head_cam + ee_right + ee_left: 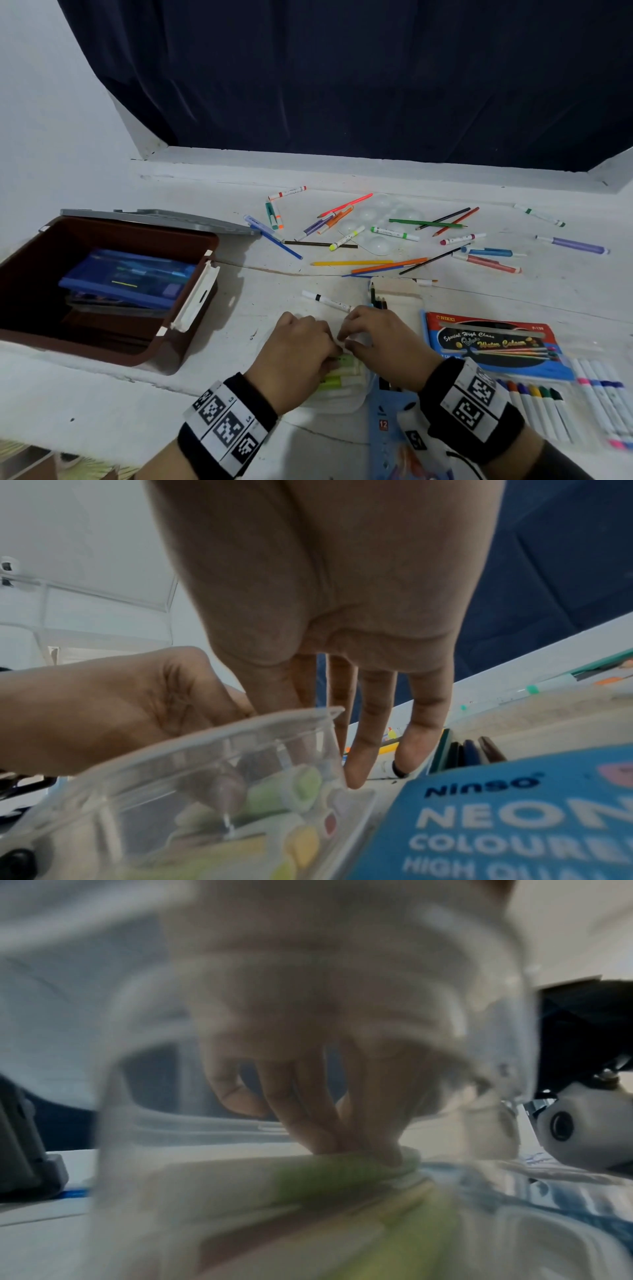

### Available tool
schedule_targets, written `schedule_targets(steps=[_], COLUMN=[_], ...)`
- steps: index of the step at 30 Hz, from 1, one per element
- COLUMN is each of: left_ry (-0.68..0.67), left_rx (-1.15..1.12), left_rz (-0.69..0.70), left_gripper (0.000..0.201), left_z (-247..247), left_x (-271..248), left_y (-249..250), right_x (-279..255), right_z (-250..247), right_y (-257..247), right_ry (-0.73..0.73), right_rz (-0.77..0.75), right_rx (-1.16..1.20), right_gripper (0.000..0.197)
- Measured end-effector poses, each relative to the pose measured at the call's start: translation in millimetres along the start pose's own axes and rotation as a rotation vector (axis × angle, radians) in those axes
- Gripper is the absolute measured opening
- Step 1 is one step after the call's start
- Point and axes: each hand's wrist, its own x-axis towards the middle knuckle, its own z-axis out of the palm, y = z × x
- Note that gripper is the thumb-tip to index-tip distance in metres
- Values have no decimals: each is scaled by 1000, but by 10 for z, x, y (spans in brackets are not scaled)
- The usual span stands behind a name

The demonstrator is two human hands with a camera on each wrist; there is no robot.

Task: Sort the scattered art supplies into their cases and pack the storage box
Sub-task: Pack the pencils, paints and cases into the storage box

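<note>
A clear plastic case [342, 397] [240, 729] lies at the table's near edge with green and yellow markers [339, 378] [284, 791] inside. My left hand [329, 356] [342, 1137] reaches into its open end, and its curled fingertips hold a green marker [325, 1175]. My right hand [352, 337] [342, 750] pinches the case's open rim from the right, the other fingers pointing down. The brown storage box [102, 226] stands open at the left, with a blue case [130, 277] in it. Several loose pens and pencils [376, 233] lie scattered further back.
A white marker [327, 301] lies just beyond my hands. A beige pencil box [397, 291], a water colour pen packet [493, 342] and sleeved markers [548, 411] sit at the right. A blue neon pencil box [387, 428] [514, 818] lies under my right wrist. A clear palette [380, 222] rests among the pens.
</note>
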Motion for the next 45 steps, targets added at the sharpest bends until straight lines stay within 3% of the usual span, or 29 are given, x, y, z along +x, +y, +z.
schedule_targets(steps=[7,9,13,16,21,45], left_ry=[54,98,75,30,-22,-33], left_rx=[-73,-116,-94,-52,-74,-182], left_rz=[-90,-126,-194,-216,-227,-233], left_gripper=[14,18,37,39,37,34], left_z=[69,50,51,37,13,-35], left_x=[-9,-16,-31,-20,-16,3], left_y=[-47,-34,-32,-47,-56,-119], right_x=[8,12,20,20,29,29], right_z=[17,32,33,17,18,-71], right_y=[55,73,70,47,42,56], right_ry=[3,7,13,6,4,-72], right_rz=[-16,-24,-28,-21,-26,-46], right_rx=[11,10,19,27,40,25], right_gripper=[17,17,11,8,7,19])
